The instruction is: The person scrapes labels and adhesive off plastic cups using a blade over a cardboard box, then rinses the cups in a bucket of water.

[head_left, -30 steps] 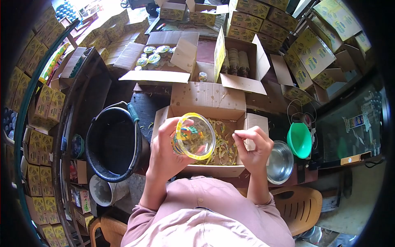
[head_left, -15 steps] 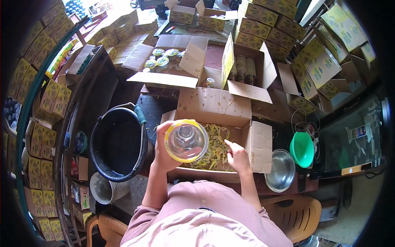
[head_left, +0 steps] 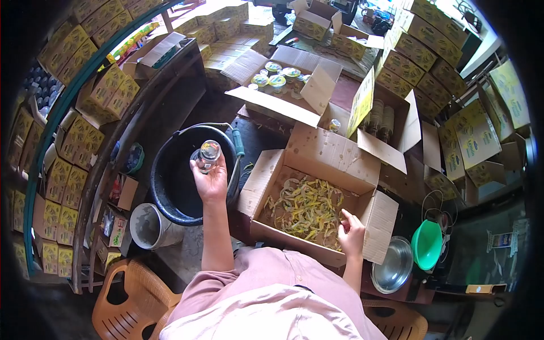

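Observation:
My left hand [head_left: 212, 182] is closed around a clear plastic cup [head_left: 208, 156], tilted so that a coloured end faces up. It hangs over the black bucket [head_left: 160, 191], apart from its rim. My right hand [head_left: 352, 233] hovers at the front right of an open cardboard box [head_left: 332, 144], with thumb and index finger apart and the other fingers loosely curled. I see nothing between those fingers. Inside the box, yellow-green strips [head_left: 303, 207] lie in a loose heap, just left of my right hand.
Lidded cups [head_left: 276, 80] fill part of another box behind. Stacked clear cups [head_left: 381, 120] stand in a box to its right. A steel bowl [head_left: 392, 265] and a green bowl [head_left: 426, 245] are at right. A grey pail [head_left: 148, 226] and an orange chair [head_left: 127, 306] are at left.
My left hand has carried the cup left and away from me, from above the cardboard box to over the bucket. The view has turned left. My right hand stays near the box's right side.

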### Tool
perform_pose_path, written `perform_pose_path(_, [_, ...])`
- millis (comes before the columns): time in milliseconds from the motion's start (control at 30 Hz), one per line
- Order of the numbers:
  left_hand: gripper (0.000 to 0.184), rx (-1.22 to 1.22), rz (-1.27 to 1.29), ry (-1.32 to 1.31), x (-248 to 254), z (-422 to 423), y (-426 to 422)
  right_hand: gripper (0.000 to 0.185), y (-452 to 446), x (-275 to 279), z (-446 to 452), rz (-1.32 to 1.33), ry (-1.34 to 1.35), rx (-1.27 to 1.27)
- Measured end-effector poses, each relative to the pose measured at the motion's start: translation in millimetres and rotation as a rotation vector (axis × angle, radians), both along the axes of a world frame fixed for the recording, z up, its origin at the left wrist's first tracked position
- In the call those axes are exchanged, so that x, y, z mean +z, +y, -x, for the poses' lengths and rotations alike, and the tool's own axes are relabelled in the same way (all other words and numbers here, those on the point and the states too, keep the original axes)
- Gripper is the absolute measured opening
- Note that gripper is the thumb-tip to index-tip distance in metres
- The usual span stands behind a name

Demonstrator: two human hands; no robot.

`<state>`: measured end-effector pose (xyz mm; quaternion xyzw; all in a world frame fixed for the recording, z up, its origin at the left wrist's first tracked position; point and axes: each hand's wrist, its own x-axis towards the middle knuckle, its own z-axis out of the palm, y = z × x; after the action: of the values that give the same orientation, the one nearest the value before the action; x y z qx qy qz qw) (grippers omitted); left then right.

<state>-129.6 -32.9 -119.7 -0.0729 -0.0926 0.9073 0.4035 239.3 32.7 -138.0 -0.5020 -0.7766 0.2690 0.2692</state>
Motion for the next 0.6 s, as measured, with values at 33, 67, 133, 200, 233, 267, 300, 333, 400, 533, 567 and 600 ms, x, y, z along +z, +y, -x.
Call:
perform_pose_path(33, [0.045, 0.001, 0.012, -0.033, 0, -2, 0, 0.039, 0, 1, 1, -0.004, 0.009, 0.0])
perform_pose_path(67, [0.045, 0.003, 0.023, -0.051, -1, -2, 0, 0.039, 0, 2, 2, 0.0, 0.01, 0.006])
perform_pose_path(133, [0.047, -0.004, 0.046, -0.088, -3, 0, 1, 0.039, -1, 3, 3, 0.006, 0.012, 0.008])
perform_pose_path(200, [0.048, 0.008, 0.018, -0.126, -6, 3, -1, 0.039, -2, 1, 1, -0.003, 0.023, 0.013])
perform_pose_path(233, [0.048, 0.006, 0.001, -0.131, -8, 5, -2, 0.039, -3, 1, 1, -0.009, 0.029, 0.014])
perform_pose_path(267, [0.049, 0.004, -0.034, -0.205, -9, 8, -2, 0.038, -4, 2, 0, 0.0, 0.04, 0.004])
perform_pose_path(300, [0.054, 0.006, -0.042, -0.263, -5, 7, -3, 0.039, -5, 0, -1, 0.002, 0.057, -0.003])
perform_pose_path(333, [0.057, -0.025, -0.091, -0.333, 0, 6, -4, 0.039, -6, -1, -2, 0.011, 0.065, -0.011])
perform_pose_path(400, [0.066, -0.053, -0.128, -0.419, 9, 4, -6, 0.039, -7, -2, -4, 0.021, 0.074, -0.022])
perform_pose_path(533, [0.065, -0.029, -0.153, -0.448, 8, 8, -10, 0.037, -8, -5, -5, 0.026, 0.109, -0.053])
perform_pose_path(567, [0.062, -0.022, -0.132, -0.475, 5, 12, -11, 0.037, -7, -7, -5, 0.026, 0.121, -0.059])
perform_pose_path(600, [0.06, -0.004, -0.091, -0.402, 3, 16, -11, 0.037, -7, -10, -6, 0.026, 0.132, -0.064])
